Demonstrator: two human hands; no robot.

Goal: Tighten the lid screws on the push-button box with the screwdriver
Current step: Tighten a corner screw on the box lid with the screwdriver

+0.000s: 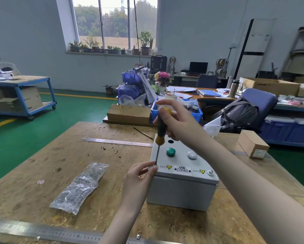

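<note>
the right hand (176, 120) grips the screwdriver (161, 132) upright so its tip sits in the corner screw (155, 165); the left hand (139, 175) pinches that screw to steady it on the push-button box (181, 189).

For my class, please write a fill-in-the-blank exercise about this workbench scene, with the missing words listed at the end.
1. The right hand grips the handle of the ____, which stands nearly upright.
2. The left hand pinches the screw at the near-left corner of the grey ____.
3. On the lid, the round button beside the white button is ____.
4. A clear plastic ____ of parts lies on the table, left of the lid.

Missing words: screwdriver; box; green; bag
</note>
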